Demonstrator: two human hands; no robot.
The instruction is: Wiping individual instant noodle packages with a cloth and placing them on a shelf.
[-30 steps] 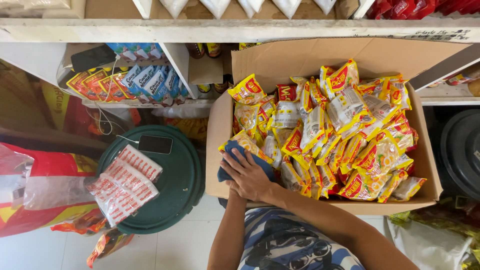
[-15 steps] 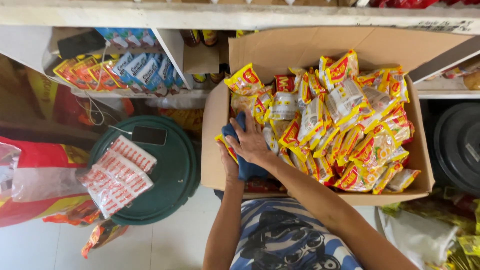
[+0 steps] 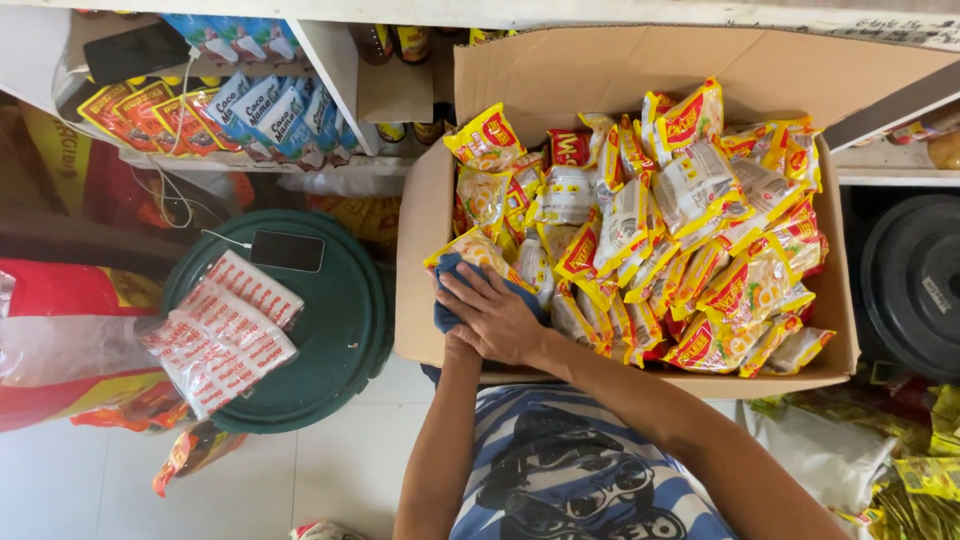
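- Head view has you looking straight down into the cardboard box (image 3: 430, 230) of yellow-and-red noodle packets (image 3: 690, 200), which sits at your lap with its flaps open.
- Your right hand (image 3: 497, 318) lies flat, fingers spread, pressing a blue cloth (image 3: 447, 300) onto the packets in the box's near-left corner. It's not clenched, more a palm-down hold on the cloth.
- Your left hand is tucked under the right one, so I can't tell if it's gripping the cloth or just resting.
- Versus a second ago, the hands sit a bit lower and closer to the box's left wall, and the cloth looks flatter. Reads like a wiping stroke along that edge, with most of the packets untouched.
- Off to the left, a green round lid (image 3: 340, 330) carries a phone (image 3: 287, 251) and a clear pack of red-and-white sachets (image 3: 220, 335). A shelf (image 3: 330, 60) above holds more packets.
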